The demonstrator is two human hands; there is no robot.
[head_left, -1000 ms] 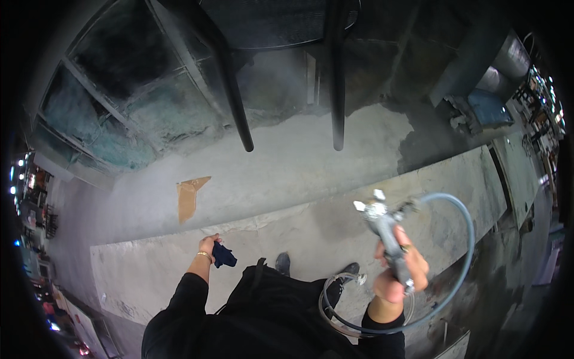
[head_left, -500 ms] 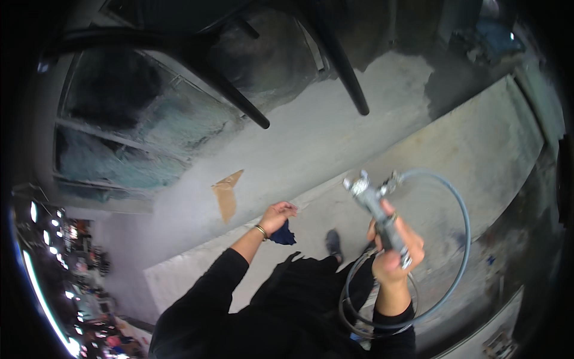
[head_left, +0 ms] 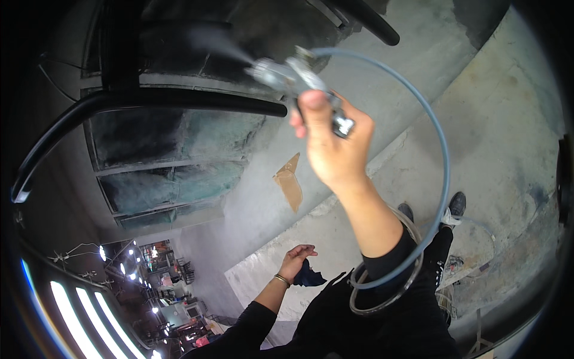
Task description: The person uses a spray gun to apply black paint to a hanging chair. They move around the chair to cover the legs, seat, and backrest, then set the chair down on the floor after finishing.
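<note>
My right hand (head_left: 338, 140) is wrapped round a metallic spray gun (head_left: 286, 76), raised before a black tubular metal frame (head_left: 197, 102). A pale mist (head_left: 218, 43) fans from the nozzle toward the upper left. From the gun a grey-blue hose (head_left: 441, 149) arcs to the right and loops round my right forearm. My left hand (head_left: 294, 261) hangs low, holding a crumpled dark blue cloth (head_left: 308, 274) against its palm side; the exact grip is partly hidden.
Filter-like panels (head_left: 140, 137), dusted dark and greenish, stand behind the frame. Torn brown paper (head_left: 289, 184) lies on the grey floor. A second black tube (head_left: 368, 23) juts in at the top. Bright lamps (head_left: 78, 317) and a cluttered workshop are at lower left.
My right hand has lifted the spray gun up and to the left, and mist now leaves it. The view has shifted; my left hand still has the cloth.
</note>
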